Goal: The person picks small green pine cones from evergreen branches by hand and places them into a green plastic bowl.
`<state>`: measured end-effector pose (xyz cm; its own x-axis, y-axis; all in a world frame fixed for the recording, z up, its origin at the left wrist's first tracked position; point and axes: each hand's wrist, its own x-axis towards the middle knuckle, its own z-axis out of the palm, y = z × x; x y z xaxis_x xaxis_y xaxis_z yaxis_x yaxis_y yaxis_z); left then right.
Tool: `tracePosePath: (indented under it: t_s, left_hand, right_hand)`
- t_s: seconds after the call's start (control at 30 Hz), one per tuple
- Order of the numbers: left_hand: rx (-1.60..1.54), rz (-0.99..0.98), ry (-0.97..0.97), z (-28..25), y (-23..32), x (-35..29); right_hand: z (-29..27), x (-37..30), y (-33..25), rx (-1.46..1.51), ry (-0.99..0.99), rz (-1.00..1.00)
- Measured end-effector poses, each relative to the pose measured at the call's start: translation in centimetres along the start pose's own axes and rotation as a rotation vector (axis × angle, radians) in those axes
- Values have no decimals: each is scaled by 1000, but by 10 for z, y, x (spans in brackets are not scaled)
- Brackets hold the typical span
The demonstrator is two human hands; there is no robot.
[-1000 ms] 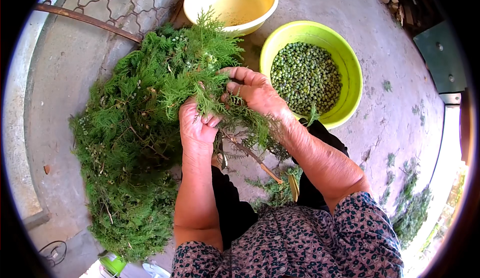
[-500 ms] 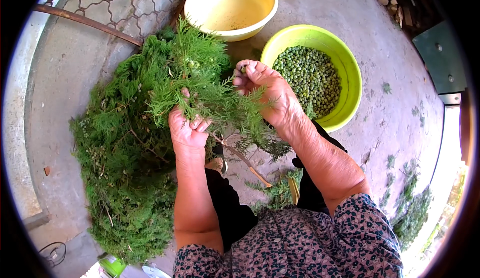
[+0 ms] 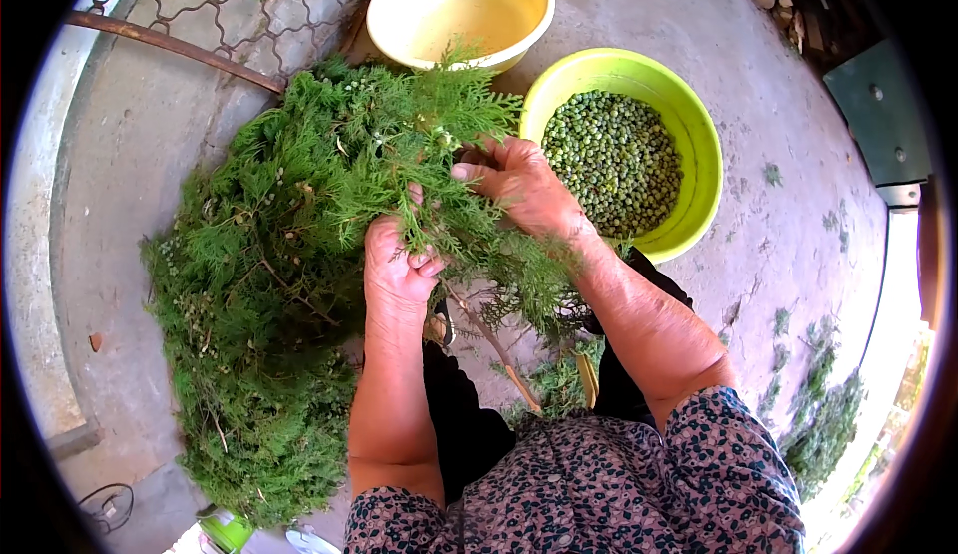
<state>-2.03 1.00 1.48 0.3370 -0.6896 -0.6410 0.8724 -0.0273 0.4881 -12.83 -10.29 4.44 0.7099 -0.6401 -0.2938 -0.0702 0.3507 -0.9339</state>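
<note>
My left hand (image 3: 395, 263) grips a feathery green branch (image 3: 439, 135) by its stem, holding it upright over my lap. My right hand (image 3: 519, 183) pinches into the sprigs of the same branch, fingers closed on the foliage near small pale berries. Just right of that hand stands a lime-green bowl (image 3: 699, 135) filled with several small round green berries (image 3: 614, 160). A large heap of cut green branches (image 3: 249, 294) lies to my left on the concrete ground.
An empty pale yellow bowl (image 3: 454, 0) sits beyond the branch. A metal grate (image 3: 230, 5) with a rusty bar lies at the upper left. Stripped green sprigs (image 3: 818, 424) are scattered on the concrete at the right. A green metal plate (image 3: 883, 105) is far right.
My right hand has shifted up and right along the branch, closer to the green bowl. My left hand has lowered slightly while keeping its hold on the stem.
</note>
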Motion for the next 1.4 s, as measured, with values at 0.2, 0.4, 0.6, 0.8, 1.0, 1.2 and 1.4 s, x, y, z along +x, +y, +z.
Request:
tracePosePath:
  t_s: [0.2,0.4,0.6,0.8,1.0,1.2,1.4]
  left_hand:
    - [-6,-68,-3,1,-5,1]
    - [-18,-73,-73,-9,-6,3]
    - [-90,22,-54,-15,1,-4]
    - [-75,95,-35,-16,8,3]
    - [2,126,-93,-24,6,9]
    - [77,210,118,-21,-7,4]
    - [934,688,51,-84,-27,25]
  right_hand:
    - [0,6,20,195,3,-68]
    - [-9,13,35,8,104,-126]
    - [-27,23,19,-8,367,-33]
    - [-51,23,13,661,49,-72]
    - [-59,22,11,676,24,-73]
    - [-99,18,2,-497,893,-377]
    - [-37,3,-10,-123,488,-543]
